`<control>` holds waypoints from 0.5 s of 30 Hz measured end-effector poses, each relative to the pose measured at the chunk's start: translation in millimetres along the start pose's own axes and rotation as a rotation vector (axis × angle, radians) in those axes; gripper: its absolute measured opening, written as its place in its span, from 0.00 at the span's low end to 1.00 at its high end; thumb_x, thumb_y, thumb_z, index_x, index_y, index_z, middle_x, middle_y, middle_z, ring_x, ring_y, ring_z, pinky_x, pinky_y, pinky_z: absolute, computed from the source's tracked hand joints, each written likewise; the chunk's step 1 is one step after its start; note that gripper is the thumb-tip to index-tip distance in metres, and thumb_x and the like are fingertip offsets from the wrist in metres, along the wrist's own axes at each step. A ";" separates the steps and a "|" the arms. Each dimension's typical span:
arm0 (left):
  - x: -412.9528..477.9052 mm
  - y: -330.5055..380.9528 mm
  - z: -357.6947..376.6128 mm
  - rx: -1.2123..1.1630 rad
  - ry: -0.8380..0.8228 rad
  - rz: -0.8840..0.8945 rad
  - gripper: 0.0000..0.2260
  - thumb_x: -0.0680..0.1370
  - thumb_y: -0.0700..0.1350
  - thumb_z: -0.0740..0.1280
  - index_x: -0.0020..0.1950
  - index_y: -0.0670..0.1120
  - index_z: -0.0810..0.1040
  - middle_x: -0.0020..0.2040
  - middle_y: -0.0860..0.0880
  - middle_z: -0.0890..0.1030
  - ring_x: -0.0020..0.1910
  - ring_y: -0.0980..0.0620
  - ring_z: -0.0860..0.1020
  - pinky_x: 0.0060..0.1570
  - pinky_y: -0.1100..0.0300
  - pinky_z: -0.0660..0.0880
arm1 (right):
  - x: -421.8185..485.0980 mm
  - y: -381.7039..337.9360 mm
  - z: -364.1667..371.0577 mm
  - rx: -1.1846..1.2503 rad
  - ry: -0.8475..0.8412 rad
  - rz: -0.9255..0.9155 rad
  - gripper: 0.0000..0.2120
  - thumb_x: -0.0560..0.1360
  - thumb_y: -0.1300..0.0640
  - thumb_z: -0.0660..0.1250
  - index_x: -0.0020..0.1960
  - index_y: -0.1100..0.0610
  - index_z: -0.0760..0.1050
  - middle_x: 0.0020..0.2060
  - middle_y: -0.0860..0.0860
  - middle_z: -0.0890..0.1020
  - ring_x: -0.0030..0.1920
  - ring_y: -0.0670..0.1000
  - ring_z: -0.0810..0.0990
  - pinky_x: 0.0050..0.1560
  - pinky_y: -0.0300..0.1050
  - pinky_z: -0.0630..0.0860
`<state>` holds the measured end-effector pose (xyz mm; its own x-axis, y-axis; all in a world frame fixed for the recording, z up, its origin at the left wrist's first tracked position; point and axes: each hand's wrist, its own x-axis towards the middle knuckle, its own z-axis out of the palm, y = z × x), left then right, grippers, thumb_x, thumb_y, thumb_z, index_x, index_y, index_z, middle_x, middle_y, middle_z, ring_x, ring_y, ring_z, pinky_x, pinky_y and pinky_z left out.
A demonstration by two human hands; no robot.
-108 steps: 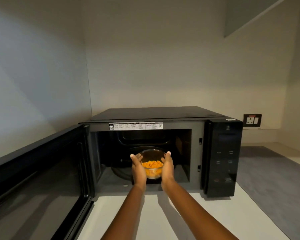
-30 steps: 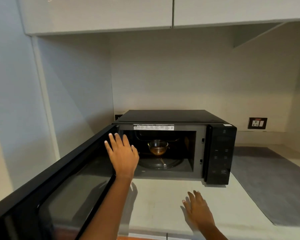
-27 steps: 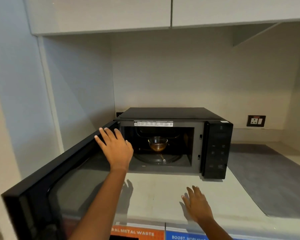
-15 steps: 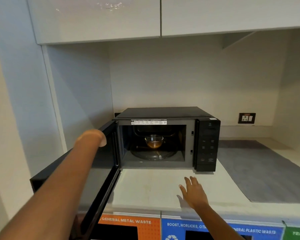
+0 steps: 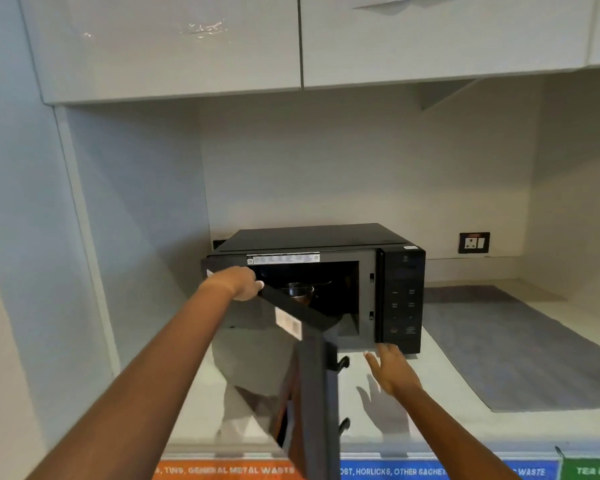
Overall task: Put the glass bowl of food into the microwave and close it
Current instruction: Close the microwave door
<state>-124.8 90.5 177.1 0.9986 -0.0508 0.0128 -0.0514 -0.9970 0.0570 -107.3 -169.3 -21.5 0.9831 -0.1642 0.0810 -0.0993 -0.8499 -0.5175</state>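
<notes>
The black microwave (image 5: 400,292) stands on the counter against the back wall. Its door (image 5: 314,382) is half swung, with its free edge pointing towards me. Inside the dark cavity sits the glass bowl (image 5: 299,292), only its upper part showing above the door's top edge; the food in it is hard to make out. My left hand (image 5: 240,282) lies on the door's outer side near the hinge, fingers curled over the top edge. My right hand (image 5: 391,372) hovers open above the counter in front of the control panel, holding nothing.
A pale counter (image 5: 430,420) runs to a grey mat (image 5: 520,355) on the right. A wall socket (image 5: 474,242) sits behind the microwave. White upper cabinets (image 5: 291,43) hang overhead. Labelled waste bins (image 5: 229,471) line the counter's front.
The bowl was set inside and both hands left it. My left hand went behind the door and has swung it from wide open to about halfway. The right hand stays over the counter.
</notes>
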 end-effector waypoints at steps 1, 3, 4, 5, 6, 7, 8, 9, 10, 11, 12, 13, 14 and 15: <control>5.4 5.5 6.2 -0.035 0.047 0.023 0.21 0.82 0.50 0.51 0.68 0.39 0.69 0.71 0.39 0.69 0.69 0.41 0.68 0.67 0.51 0.66 | 3.8 -2.2 -9.4 0.051 0.014 0.002 0.25 0.80 0.47 0.51 0.72 0.60 0.61 0.73 0.59 0.64 0.72 0.59 0.65 0.70 0.52 0.64; 15.5 15.1 18.5 -0.108 0.122 0.056 0.21 0.82 0.51 0.50 0.67 0.39 0.70 0.70 0.38 0.70 0.68 0.40 0.69 0.67 0.49 0.67 | 11.9 -9.3 -30.7 0.155 0.060 -0.025 0.23 0.80 0.48 0.51 0.68 0.62 0.67 0.66 0.62 0.72 0.65 0.60 0.72 0.65 0.53 0.69; 22.8 21.1 24.7 -0.133 0.152 0.070 0.22 0.82 0.52 0.50 0.68 0.39 0.69 0.70 0.38 0.70 0.69 0.40 0.68 0.67 0.48 0.66 | 16.4 -12.5 -42.2 0.213 0.098 -0.043 0.22 0.81 0.49 0.51 0.64 0.63 0.70 0.62 0.63 0.76 0.61 0.60 0.75 0.61 0.52 0.71; 28.7 25.9 30.0 -0.146 0.177 0.076 0.22 0.82 0.52 0.49 0.69 0.40 0.67 0.71 0.38 0.68 0.70 0.41 0.66 0.69 0.48 0.65 | 19.7 -17.1 -53.9 0.272 0.138 -0.061 0.21 0.81 0.50 0.51 0.61 0.64 0.72 0.59 0.64 0.78 0.57 0.60 0.77 0.58 0.51 0.72; 32.9 29.9 34.8 -0.147 0.196 0.079 0.23 0.82 0.52 0.49 0.72 0.41 0.64 0.73 0.39 0.65 0.72 0.42 0.63 0.71 0.48 0.62 | 21.9 -23.2 -66.2 0.331 0.177 -0.073 0.20 0.81 0.51 0.51 0.59 0.64 0.74 0.56 0.63 0.79 0.54 0.59 0.77 0.57 0.50 0.72; 37.9 34.5 39.2 -0.134 0.213 0.083 0.24 0.82 0.53 0.49 0.74 0.41 0.60 0.75 0.39 0.62 0.74 0.42 0.60 0.72 0.48 0.59 | 24.3 -28.8 -78.1 0.388 0.212 -0.081 0.19 0.81 0.52 0.51 0.56 0.63 0.75 0.53 0.62 0.80 0.51 0.57 0.78 0.56 0.51 0.72; 43.1 38.6 43.0 -0.113 0.235 0.092 0.25 0.82 0.53 0.48 0.75 0.42 0.58 0.76 0.40 0.59 0.76 0.43 0.57 0.73 0.48 0.58 | 27.0 -34.3 -89.0 0.437 0.247 -0.087 0.18 0.81 0.52 0.50 0.53 0.61 0.75 0.50 0.61 0.81 0.48 0.55 0.78 0.57 0.52 0.72; 48.2 41.9 46.5 -0.087 0.260 0.102 0.25 0.82 0.54 0.48 0.76 0.42 0.56 0.77 0.41 0.58 0.76 0.43 0.56 0.74 0.49 0.57 | 30.5 -39.8 -98.5 0.480 0.289 -0.091 0.19 0.81 0.51 0.50 0.52 0.60 0.76 0.49 0.60 0.81 0.48 0.54 0.78 0.59 0.54 0.71; 54.4 45.2 49.9 -0.065 0.282 0.111 0.26 0.82 0.54 0.49 0.76 0.42 0.54 0.77 0.41 0.57 0.76 0.43 0.55 0.74 0.49 0.57 | 33.9 -44.8 -106.9 0.526 0.339 -0.088 0.20 0.81 0.51 0.49 0.54 0.62 0.75 0.52 0.61 0.80 0.52 0.56 0.78 0.61 0.54 0.70; 59.5 48.3 52.8 -0.049 0.301 0.113 0.26 0.82 0.54 0.49 0.76 0.43 0.53 0.77 0.41 0.56 0.77 0.43 0.54 0.74 0.49 0.57 | 36.1 -49.1 -113.5 0.579 0.384 -0.088 0.21 0.81 0.51 0.49 0.58 0.64 0.74 0.55 0.63 0.79 0.57 0.59 0.77 0.61 0.53 0.70; 63.9 50.8 55.8 -0.035 0.316 0.111 0.26 0.82 0.55 0.49 0.76 0.43 0.52 0.78 0.41 0.55 0.77 0.43 0.53 0.74 0.49 0.57 | 36.6 -52.8 -117.5 0.623 0.428 -0.098 0.22 0.81 0.51 0.49 0.60 0.66 0.73 0.58 0.64 0.78 0.60 0.60 0.76 0.61 0.51 0.70; 70.2 53.5 58.2 -0.021 0.327 0.110 0.27 0.81 0.55 0.50 0.76 0.43 0.51 0.78 0.41 0.54 0.77 0.43 0.53 0.74 0.49 0.57 | 38.2 -55.6 -119.8 0.635 0.477 -0.126 0.21 0.81 0.52 0.50 0.60 0.66 0.73 0.58 0.63 0.78 0.61 0.60 0.75 0.59 0.48 0.70; 76.2 55.6 60.2 -0.009 0.332 0.108 0.27 0.81 0.55 0.50 0.77 0.44 0.50 0.78 0.41 0.54 0.77 0.43 0.52 0.74 0.49 0.57 | 39.5 -58.2 -120.9 0.613 0.512 -0.164 0.20 0.81 0.52 0.51 0.60 0.64 0.73 0.58 0.62 0.79 0.60 0.59 0.76 0.56 0.45 0.69; 81.3 57.5 61.3 -0.001 0.333 0.107 0.28 0.81 0.55 0.50 0.77 0.44 0.50 0.78 0.41 0.53 0.77 0.43 0.51 0.74 0.49 0.57 | 41.4 -60.1 -120.8 0.559 0.526 -0.202 0.19 0.81 0.52 0.52 0.61 0.63 0.73 0.58 0.60 0.79 0.61 0.58 0.76 0.56 0.43 0.69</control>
<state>-45.9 25.5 120.2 0.9294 -0.1333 0.3441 -0.1557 -0.9871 0.0382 -79.3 -185.5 115.8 0.7583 -0.3673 0.5386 0.3024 -0.5337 -0.7897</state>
